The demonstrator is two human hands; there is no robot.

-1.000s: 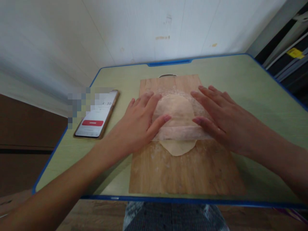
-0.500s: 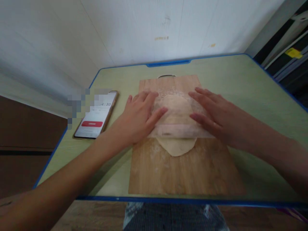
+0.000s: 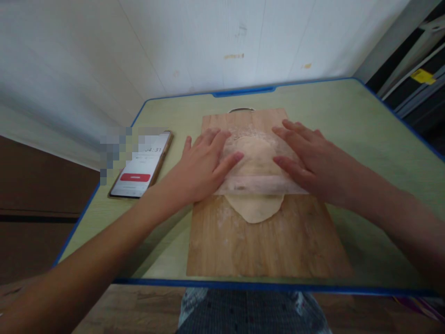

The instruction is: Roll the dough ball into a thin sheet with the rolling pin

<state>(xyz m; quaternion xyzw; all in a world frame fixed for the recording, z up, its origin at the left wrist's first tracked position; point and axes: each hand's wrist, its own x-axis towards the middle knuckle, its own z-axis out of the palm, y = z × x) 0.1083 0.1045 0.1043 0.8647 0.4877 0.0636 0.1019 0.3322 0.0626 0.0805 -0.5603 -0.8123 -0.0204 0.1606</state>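
A flat, pale piece of dough [image 3: 255, 210] lies on a floured wooden cutting board [image 3: 264, 253]. Over most of it is spread a see-through plastic bag [image 3: 259, 184] with a pinkish strip near its front edge; the dough's rounded tip sticks out below. My left hand [image 3: 208, 162] rests palm down on the bag's left side, fingers spread and thumb pointing inward. On the right side of the bag, my right hand [image 3: 306, 155] also lies palm down with its fingers apart. Neither hand grips anything. The bag's outer edges are partly hidden under the hands.
A phone [image 3: 139, 174] showing a running timer lies on the green table [image 3: 375, 125], left of the board. The table has a blue rim and stands against a white wall [image 3: 194, 41]. Dark shelving with a yellow tag [image 3: 423, 76] is at the far right.
The hands keep nearly the same places on the bag, the right fingers a little more spread. The whole view has shifted slightly. The phone's timer has advanced one second.
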